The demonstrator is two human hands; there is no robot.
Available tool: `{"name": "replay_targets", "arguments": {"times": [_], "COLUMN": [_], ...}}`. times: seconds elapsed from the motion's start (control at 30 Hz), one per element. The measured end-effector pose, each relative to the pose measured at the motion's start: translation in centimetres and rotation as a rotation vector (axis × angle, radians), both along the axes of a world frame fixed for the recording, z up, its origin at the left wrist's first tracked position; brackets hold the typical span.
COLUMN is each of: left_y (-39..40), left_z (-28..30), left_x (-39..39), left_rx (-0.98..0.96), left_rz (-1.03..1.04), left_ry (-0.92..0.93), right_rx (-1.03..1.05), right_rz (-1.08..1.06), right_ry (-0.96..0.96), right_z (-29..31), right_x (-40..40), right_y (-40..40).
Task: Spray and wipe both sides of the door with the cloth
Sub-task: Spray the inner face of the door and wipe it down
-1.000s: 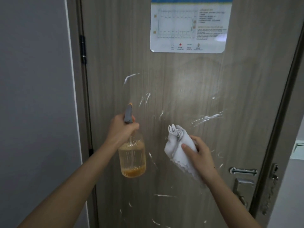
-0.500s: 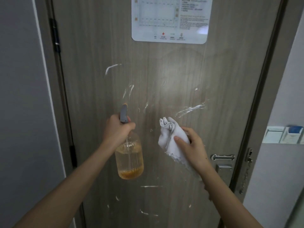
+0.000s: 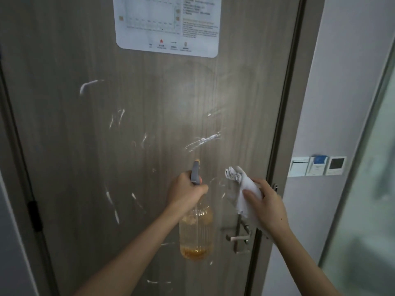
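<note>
The left hand (image 3: 186, 190) grips the spray bottle (image 3: 196, 231), nozzle aimed at the door (image 3: 149, 146); the right hand (image 3: 265, 207) clutches the bunched cloth (image 3: 241, 189) just beside it. Best to spray the white smears (image 3: 203, 141) above both hands, then wipe while wet.

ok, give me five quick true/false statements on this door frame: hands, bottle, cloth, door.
1. The left hand grips the spray bottle. True.
2. The right hand is empty. False: it holds the white cloth.
3. The bottle is full to the neck. False: only a little amber liquid sits at its bottom.
4. White smears mark the door. True.
5. The notice sheet hangs below the door handle. False: it is high on the door, above both hands.
</note>
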State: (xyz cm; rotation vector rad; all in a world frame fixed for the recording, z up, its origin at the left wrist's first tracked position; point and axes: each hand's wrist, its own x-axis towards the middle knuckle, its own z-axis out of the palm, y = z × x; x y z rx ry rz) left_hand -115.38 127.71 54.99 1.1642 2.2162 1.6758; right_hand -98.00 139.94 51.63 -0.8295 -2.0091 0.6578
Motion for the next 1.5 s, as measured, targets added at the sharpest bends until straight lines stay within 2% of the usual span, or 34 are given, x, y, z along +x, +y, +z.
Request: {"name": "replay_targets", "arguments": {"times": [0.27,0.57,0.8,1.03,1.23,1.43,1.5], "left_y": [4.0,4.8,3.6,1.4,-2.5,-7.9,-9.6], "left_z": [-0.9,-1.6,-2.1,-2.5,-4.6,-8.7,-10.2], "left_x": [3.5,4.5,3.0,0.7,-0.9,-3.8,-4.2], "left_rx": [-0.037,-0.054,0.040,0.074,0.032,-0.045,-0.053], "left_rz": [-0.016,-0.005,0.168,0.213,0.304,0.437,0.455], "left_ry": [0.020,0.008,0.021,0.027,0.101,-0.032,-0.022], "right_rx": [-0.029,-0.042,-0.092,-0.086,-0.066,-0.108,-0.113], "right_rz": [-0.065,-0.057,-0.002,0.066,0.194,0.326,0.369], "right_ry": [-0.017,-0.097,-0.133,-0.133,-0.137,-0.175,-0.189], "right_z": [-1.6,-2.9,-4.0,-4.7,-5.5,-7.5,-8.4], "right_x": [3.5,3.8,2.3,-0.7,-5.1,-8.9,-9.9], "right_y": [2.6,4.0,3.5,3.0,0.7,-2.6,-3.9]}}
